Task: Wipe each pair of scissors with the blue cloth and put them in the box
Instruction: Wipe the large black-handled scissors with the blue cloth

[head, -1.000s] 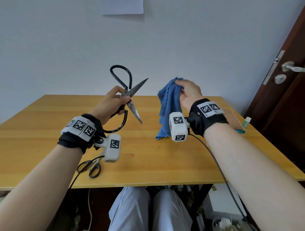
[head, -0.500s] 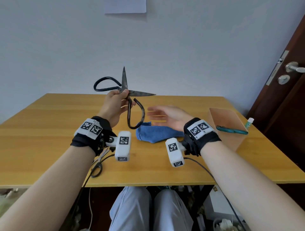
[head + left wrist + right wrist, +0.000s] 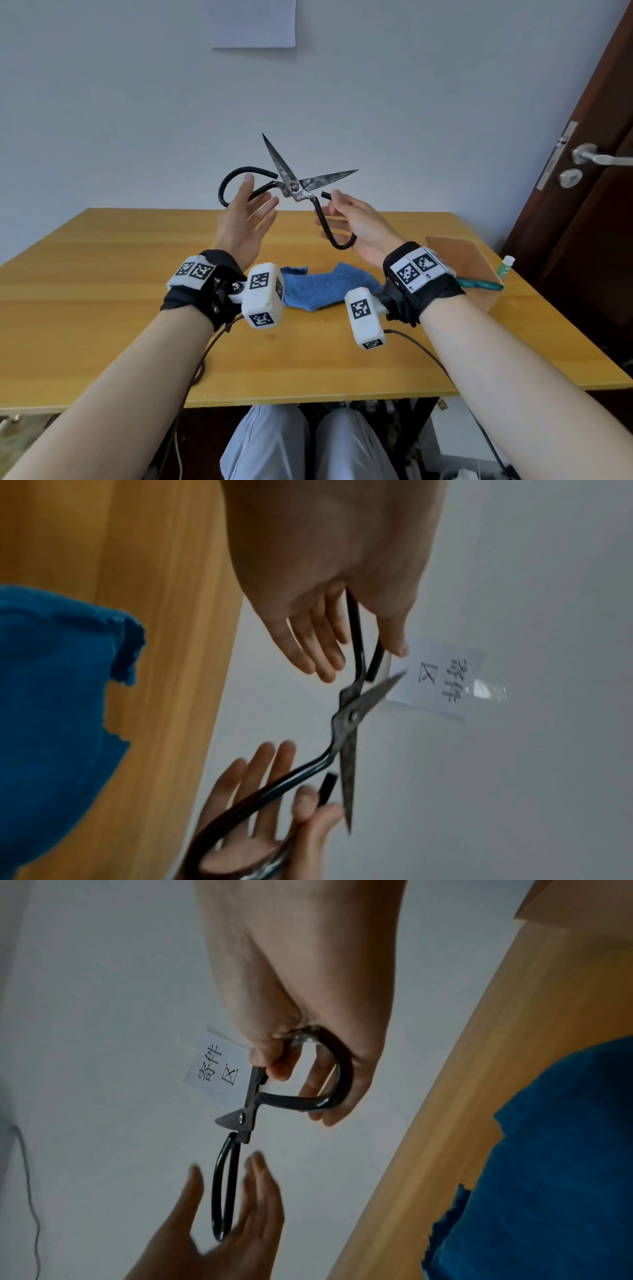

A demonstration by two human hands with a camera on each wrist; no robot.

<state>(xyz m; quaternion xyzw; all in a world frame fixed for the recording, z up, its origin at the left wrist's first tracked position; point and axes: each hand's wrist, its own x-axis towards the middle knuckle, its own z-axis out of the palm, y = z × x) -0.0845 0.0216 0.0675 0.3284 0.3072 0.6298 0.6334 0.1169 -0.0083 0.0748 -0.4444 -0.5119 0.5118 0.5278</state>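
A large pair of black-handled scissors (image 3: 294,187) hangs in the air above the table with its blades spread apart. My right hand (image 3: 337,216) grips the right handle loop, thumb on its end and fingers through it; the right wrist view shows this grip on the scissors (image 3: 245,1118). My left hand (image 3: 257,195) is beside the left loop with its fingers straight and spread, gripping nothing. The blue cloth (image 3: 322,284) lies crumpled on the table below both hands. A brown cardboard box (image 3: 455,253) stands at the right.
A teal-handled pair of scissors (image 3: 479,283) lies across the box's near edge. A small white and green tube (image 3: 506,265) stands at the table's right edge. A brown door (image 3: 596,157) is at the right, and a paper note (image 3: 253,22) hangs on the wall.
My right hand dropped the blue cloth onto the table and took hold of one scissor handle. My left hand, which held the scissors, has opened its fingers.
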